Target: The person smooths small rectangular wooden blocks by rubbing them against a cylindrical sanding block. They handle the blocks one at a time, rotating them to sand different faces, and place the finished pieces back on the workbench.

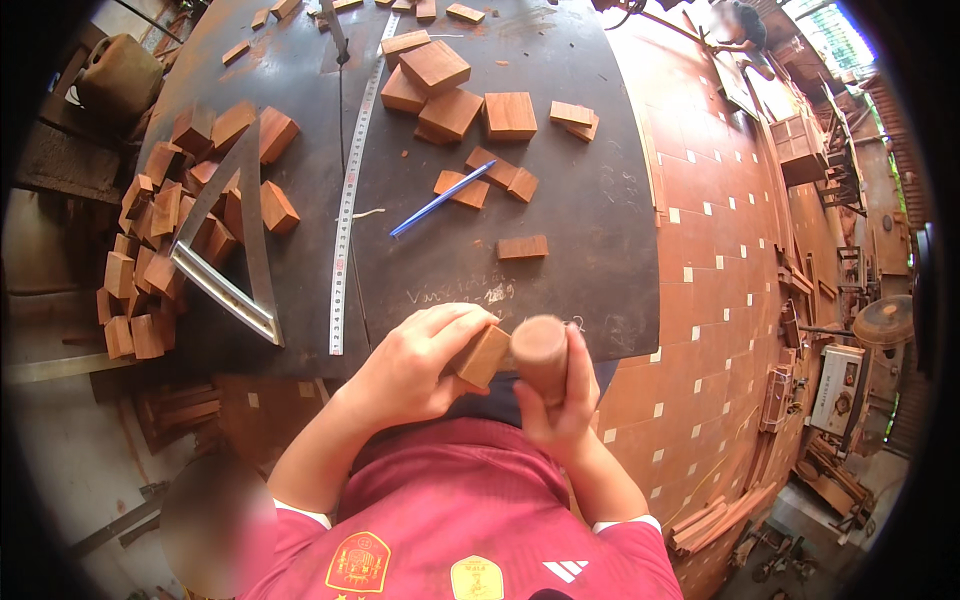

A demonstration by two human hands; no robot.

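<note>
At the left edge of the bench [605,275], a pile of wooden blocks [165,210] is resting, and a metal set square [262,245] is overlapping its right side. Further right, a white measuring strip [352,190] is running from the far edge toward the near edge. At the near edge, right of the strip's end, our left hand [420,350] is grasping a rectangular block [484,357] between thumb and fingers. Beyond it, toward the far edge, stacked blocks [435,85] are lying, and a blue pen [443,198] is lying diagonally on smaller blocks [515,178]. A single block [522,247] is lying nearer us. Also at the near edge, our right hand [562,400] is gripping a wooden cylinder [541,365], its blurred round end facing upward just beside the rectangular block; we are unable to tell whether the two are touching. Past the bench's right edge, a tiled floor [700,310] is extending.
</note>
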